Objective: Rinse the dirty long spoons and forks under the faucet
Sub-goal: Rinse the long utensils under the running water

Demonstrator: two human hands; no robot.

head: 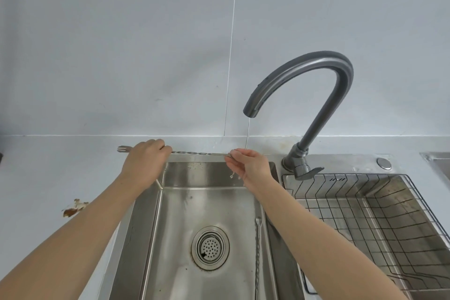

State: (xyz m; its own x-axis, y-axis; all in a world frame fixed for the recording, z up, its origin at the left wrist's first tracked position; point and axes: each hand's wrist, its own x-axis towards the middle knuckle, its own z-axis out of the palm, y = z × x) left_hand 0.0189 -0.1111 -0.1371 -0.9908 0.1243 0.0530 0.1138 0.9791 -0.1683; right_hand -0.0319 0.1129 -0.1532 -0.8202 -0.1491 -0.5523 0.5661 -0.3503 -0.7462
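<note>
A long metal fork with a twisted handle is held level over the back rim of the left sink basin. My left hand grips it near the tines, which stick out to the left. My right hand pinches the handle's other end. A thin stream of water falls from the grey curved faucet onto that end by my right fingers, and drops fall below my hand. A second long utensil with a twisted handle lies in the basin along its right wall.
A round drain strainer sits in the basin floor. A wire rack fills the right basin. The faucet lever points right. A brown food stain marks the white counter on the left. A tiled wall stands behind.
</note>
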